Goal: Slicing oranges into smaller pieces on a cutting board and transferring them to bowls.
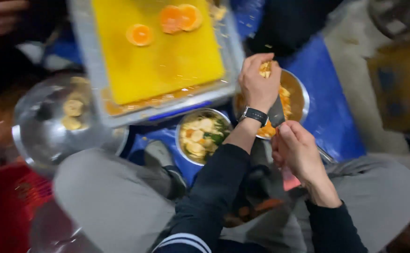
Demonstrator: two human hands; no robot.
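While the left hand [259, 82] grips orange pieces [265, 68], the right hand [297, 152] clasps a knife [277, 112].

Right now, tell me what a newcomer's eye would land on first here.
The bright yellow board at top centre, lying in a metal tray, with orange slices on it. Below it to the right, the left hand holds food over a steel bowl while the right hand grips a knife. A second bowl of cut pieces sits between the knees.
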